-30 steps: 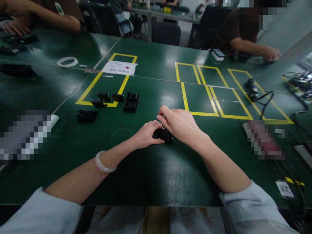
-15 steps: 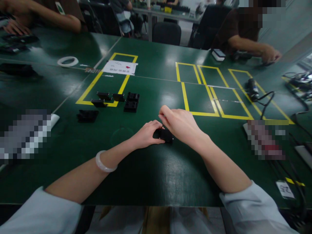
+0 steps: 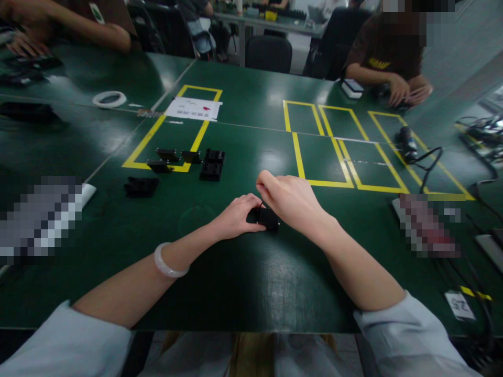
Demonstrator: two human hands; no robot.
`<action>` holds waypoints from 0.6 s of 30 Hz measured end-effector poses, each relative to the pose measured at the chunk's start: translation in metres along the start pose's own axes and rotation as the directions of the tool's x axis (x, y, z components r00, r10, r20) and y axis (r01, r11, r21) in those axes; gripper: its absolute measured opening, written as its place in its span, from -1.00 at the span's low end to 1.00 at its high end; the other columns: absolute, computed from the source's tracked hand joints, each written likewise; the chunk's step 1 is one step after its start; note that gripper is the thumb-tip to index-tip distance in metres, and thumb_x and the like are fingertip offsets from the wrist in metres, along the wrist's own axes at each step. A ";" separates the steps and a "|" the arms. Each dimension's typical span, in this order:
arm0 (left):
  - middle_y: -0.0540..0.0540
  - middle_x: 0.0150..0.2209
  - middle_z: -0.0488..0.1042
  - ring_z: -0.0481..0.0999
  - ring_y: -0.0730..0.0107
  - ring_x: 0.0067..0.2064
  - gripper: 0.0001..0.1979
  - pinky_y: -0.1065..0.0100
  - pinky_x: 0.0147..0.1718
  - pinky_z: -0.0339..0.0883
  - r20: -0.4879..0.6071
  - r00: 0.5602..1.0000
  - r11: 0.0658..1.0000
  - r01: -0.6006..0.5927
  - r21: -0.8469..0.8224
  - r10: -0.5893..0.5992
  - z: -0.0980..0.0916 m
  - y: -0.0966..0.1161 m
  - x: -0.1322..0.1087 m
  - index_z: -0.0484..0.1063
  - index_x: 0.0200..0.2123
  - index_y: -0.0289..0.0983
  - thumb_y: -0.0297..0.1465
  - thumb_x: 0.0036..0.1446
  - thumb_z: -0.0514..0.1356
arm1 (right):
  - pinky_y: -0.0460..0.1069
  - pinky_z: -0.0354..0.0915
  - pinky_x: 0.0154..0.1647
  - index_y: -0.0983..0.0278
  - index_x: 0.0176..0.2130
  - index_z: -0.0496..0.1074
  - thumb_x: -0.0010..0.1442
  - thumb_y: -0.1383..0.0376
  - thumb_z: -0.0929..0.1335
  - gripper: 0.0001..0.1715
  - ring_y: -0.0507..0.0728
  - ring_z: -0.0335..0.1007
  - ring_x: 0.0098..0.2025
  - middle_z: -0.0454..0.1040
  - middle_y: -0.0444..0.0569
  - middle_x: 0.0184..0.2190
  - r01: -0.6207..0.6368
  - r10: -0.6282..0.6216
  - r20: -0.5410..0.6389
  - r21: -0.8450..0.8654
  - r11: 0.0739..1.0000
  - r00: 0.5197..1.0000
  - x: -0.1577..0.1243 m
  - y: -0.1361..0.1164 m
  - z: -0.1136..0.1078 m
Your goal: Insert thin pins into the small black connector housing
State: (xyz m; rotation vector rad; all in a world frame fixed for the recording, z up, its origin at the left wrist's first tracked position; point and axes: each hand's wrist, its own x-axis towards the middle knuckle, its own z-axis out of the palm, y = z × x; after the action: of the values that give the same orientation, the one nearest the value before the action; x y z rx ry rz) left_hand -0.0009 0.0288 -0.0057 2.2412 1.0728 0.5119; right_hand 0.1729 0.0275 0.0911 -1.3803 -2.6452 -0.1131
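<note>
A small black plastic part [image 3: 268,218] rests on the green table [image 3: 243,283] in front of me. My left hand [image 3: 237,215] curls around its left side and steadies it. My right hand [image 3: 288,201] arches over the part from the right, fingertips pinched together on top of it. Whatever the fingertips pinch is too small to make out. Several more black parts [image 3: 212,164] lie to the left near a yellow taped box [image 3: 173,128]. Another black piece [image 3: 141,186] sits further left.
Yellow taped rectangles [image 3: 334,146] mark the table to the right. A black tool with a cord [image 3: 406,142] lies on them. A white tape ring [image 3: 109,99] and a paper label [image 3: 193,108] lie at the back left. Other people's arms [image 3: 404,93] work at the far edge.
My hands have barely moved on the black part. The person at the far right has drawn both hands closer together near their body.
</note>
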 end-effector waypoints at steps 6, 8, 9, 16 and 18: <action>-0.19 0.09 0.39 0.36 -0.03 0.13 -0.48 -0.02 0.11 0.20 -0.014 1.000 1.000 -0.004 -0.011 0.004 0.002 -0.004 -0.001 0.36 0.02 -0.22 -0.14 0.03 0.34 | -0.05 -0.10 -0.46 0.25 -0.10 0.32 0.35 0.28 0.07 -0.67 0.00 0.29 -0.45 0.51 -0.09 -0.40 0.010 -0.010 0.001 0.040 0.999 1.000 -0.001 -0.003 -0.003; -0.19 0.10 0.38 0.35 -0.04 0.13 -0.47 -0.02 0.11 0.19 -0.013 1.000 1.000 -0.005 -0.012 0.004 0.003 -0.005 -0.001 0.35 0.03 -0.21 -0.14 0.03 0.34 | -0.05 -0.10 -0.45 0.25 -0.09 0.32 0.37 0.24 0.07 -0.67 0.00 0.30 -0.44 0.51 -0.09 -0.39 0.009 -0.009 0.002 0.044 0.999 1.000 -0.001 -0.003 -0.004; -0.19 0.10 0.38 0.35 -0.04 0.13 -0.47 -0.02 0.11 0.19 -0.014 1.000 1.000 -0.005 -0.011 0.005 0.003 -0.005 -0.001 0.35 0.03 -0.21 -0.14 0.04 0.34 | -0.05 -0.10 -0.45 0.25 -0.10 0.32 0.38 0.20 0.08 -0.66 0.01 0.30 -0.44 0.51 -0.08 -0.39 0.007 -0.007 0.002 0.042 0.999 1.000 -0.001 -0.004 -0.004; -0.19 0.09 0.39 0.35 -0.04 0.13 -0.49 -0.02 0.11 0.20 -0.003 1.000 1.000 -0.004 0.004 0.004 0.001 -0.001 -0.001 0.36 0.02 -0.22 -0.16 0.04 0.34 | -0.04 -0.14 -0.47 0.24 -0.15 0.34 0.39 0.12 0.08 -0.62 0.02 0.33 -0.46 0.52 -0.08 -0.41 -0.020 0.020 -0.005 -0.009 1.000 1.000 0.001 -0.001 0.000; -0.19 0.08 0.40 0.35 -0.04 0.13 -0.51 -0.02 0.10 0.20 0.002 1.000 1.000 -0.003 0.004 0.003 0.000 0.000 -0.001 0.36 0.01 -0.22 -0.18 0.04 0.34 | -0.04 -0.14 -0.47 0.24 -0.13 0.34 0.39 0.16 0.07 -0.63 0.02 0.33 -0.46 0.53 -0.08 -0.41 -0.034 0.034 0.006 -0.009 0.999 0.999 0.001 -0.001 0.000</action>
State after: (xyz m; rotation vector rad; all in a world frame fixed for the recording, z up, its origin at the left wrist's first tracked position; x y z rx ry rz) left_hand -0.0012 0.0283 -0.0057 2.2465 1.0703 0.5096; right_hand 0.1715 0.0277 0.0910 -1.4305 -2.6278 -0.1174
